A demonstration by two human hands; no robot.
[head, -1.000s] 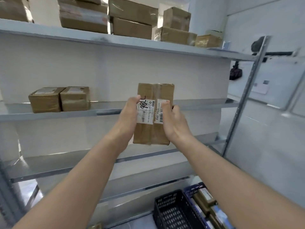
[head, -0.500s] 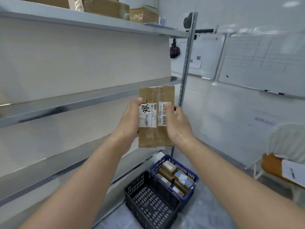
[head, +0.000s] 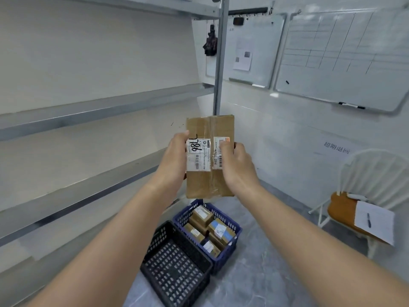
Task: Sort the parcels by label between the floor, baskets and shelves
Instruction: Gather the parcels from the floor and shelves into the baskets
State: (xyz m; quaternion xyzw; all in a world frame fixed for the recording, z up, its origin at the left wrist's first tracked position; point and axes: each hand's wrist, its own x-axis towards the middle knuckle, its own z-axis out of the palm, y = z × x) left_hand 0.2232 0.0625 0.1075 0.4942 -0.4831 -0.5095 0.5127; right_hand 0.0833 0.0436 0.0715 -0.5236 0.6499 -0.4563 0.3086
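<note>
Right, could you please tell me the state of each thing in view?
Brown cardboard parcel: upright, held in the air, label facing camera.
Left hand: grip on parcel's left edge.
Right hand: grip on parcel's right edge.
Black plastic basket: on floor, no parcels visible inside.
Blue plastic basket: on floor, holding small parcels.

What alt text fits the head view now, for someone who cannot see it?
Both hands grip a brown parcel upright, labels facing the camera, left hand on its left edge, right hand on its right. Below, beside metal shelves, stand a black basket and a blue basket holding small parcels.
</note>
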